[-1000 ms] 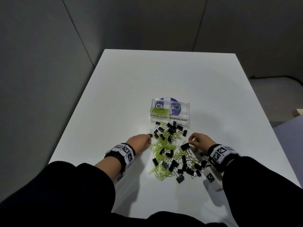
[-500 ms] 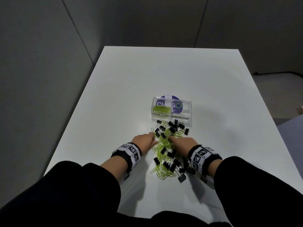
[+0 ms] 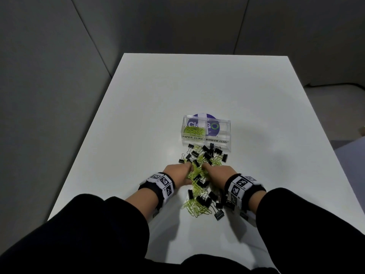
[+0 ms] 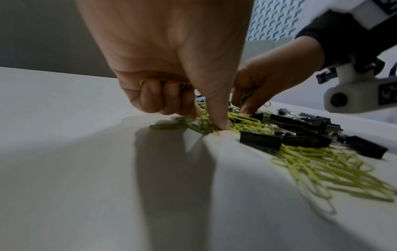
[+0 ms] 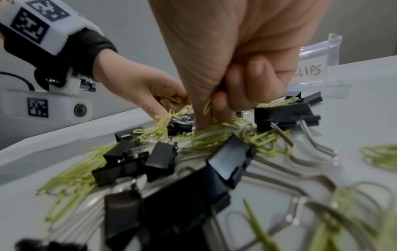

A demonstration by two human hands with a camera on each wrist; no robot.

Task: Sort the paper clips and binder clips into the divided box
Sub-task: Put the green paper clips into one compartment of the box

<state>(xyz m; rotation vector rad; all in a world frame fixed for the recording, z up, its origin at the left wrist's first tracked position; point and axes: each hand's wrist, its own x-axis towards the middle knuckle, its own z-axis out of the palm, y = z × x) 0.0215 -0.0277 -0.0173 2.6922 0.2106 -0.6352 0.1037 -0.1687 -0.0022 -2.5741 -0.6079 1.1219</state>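
A mixed heap of green paper clips (image 3: 195, 208) and black binder clips (image 3: 205, 200) lies on the white table just before the clear divided box (image 3: 225, 149). Its left cell, labelled paper clips, holds green paper clips (image 3: 194, 130); the right cell, labelled binder clips, looks bare. My left hand (image 3: 180, 173) sits in the heap with several green paper clips (image 4: 184, 84) curled in its fingers, thumb tip (image 4: 222, 124) pressing the pile. My right hand (image 3: 215, 174) is beside it, fingers (image 5: 221, 108) curled, pinching a green paper clip (image 5: 207, 106) with something dark tucked in the palm.
The white table (image 3: 158, 105) stretches well beyond the box to grey walls. A purple round sticker (image 3: 203, 116) shows through the box. Clips lie spread toward me between my wrists. My black sleeves (image 3: 98, 234) fill the near edge.
My right hand moved left from the heap's right edge into its middle, close to my left hand. The left hand edged slightly further into the pile.
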